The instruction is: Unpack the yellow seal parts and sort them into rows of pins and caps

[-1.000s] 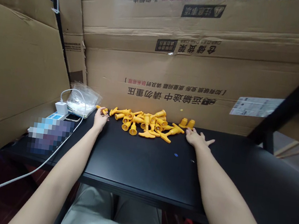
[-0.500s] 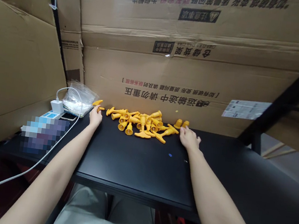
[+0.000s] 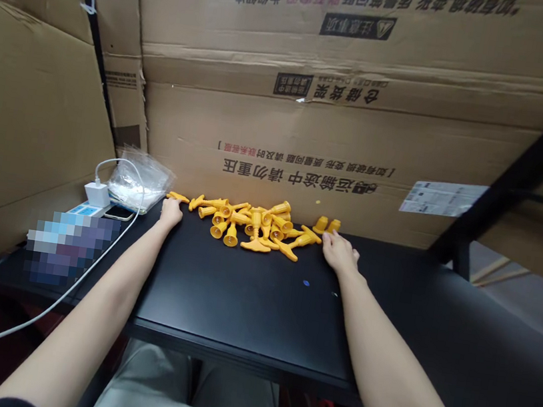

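My left hand (image 3: 171, 214) is closed at the far left end of the yellow parts, its fingers on a yellow T-shaped handle (image 3: 178, 196); its fingertips are partly hidden behind the knuckles. Between my hands lies a loose pile of yellow plastic parts (image 3: 257, 220), several with T-shaped grips and bell-shaped, hollow ends. To the pile's right, two short yellow caps (image 3: 320, 224) stand upright side by side. Just in front of them, my right hand (image 3: 341, 251) rests on the black tabletop (image 3: 238, 293), fingers loosely apart, with nothing visible in it.
Behind the pile rises a large cardboard sheet (image 3: 273, 123); another cardboard panel (image 3: 25, 122) stands at left. Beside my left hand are a clear plastic bag (image 3: 138, 178), a phone (image 3: 119, 213) and a white charger (image 3: 97, 194) with a trailing cable. A black post (image 3: 523, 171) slants at right.
The T-shaped handle at my left hand has gone from raised and tilted to lying low against the table. My right hand stays beside the two caps. The view has shifted slightly.
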`<control>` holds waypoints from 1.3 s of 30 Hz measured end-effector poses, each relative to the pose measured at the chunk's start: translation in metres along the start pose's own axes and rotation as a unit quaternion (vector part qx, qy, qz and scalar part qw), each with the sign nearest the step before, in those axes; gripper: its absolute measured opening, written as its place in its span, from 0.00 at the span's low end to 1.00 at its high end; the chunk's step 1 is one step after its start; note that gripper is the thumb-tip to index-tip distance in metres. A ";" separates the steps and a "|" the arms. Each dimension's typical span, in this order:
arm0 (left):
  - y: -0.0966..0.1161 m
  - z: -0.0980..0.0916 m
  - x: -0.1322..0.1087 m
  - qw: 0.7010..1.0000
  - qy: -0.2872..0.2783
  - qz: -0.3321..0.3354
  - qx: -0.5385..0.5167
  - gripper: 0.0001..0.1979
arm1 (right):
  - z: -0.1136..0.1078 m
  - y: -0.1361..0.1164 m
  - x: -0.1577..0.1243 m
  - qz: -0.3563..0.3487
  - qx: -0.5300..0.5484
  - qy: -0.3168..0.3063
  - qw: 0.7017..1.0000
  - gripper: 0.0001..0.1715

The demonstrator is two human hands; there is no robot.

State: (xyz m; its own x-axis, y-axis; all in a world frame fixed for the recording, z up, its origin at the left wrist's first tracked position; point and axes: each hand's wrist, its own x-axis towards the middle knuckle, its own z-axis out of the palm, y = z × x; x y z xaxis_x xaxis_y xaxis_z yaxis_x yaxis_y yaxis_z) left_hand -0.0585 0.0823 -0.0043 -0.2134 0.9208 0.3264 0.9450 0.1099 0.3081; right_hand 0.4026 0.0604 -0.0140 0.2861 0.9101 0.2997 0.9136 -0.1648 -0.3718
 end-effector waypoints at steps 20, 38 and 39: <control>0.050 -0.010 0.009 0.988 -0.104 0.112 0.034 0.27 | -0.007 -0.010 -0.006 -0.035 -0.020 0.043 0.998 0.26; 0.055 -0.043 -0.010 0.997 0.011 0.034 -0.066 0.12 | -0.023 -0.107 -0.049 -0.352 0.084 0.236 0.902 0.18; 0.056 -0.044 -0.015 0.997 0.009 0.044 -0.068 0.11 | -0.022 -0.112 -0.052 -0.367 0.084 0.235 0.896 0.18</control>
State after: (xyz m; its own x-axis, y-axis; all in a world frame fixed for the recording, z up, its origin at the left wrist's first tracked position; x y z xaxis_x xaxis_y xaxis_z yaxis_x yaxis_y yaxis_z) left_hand -0.0129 0.0587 0.0478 -0.1377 0.9173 0.3735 0.9181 -0.0233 0.3957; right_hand 0.2918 0.0228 0.0316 -0.2488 0.4824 0.8399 0.8603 0.5084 -0.0372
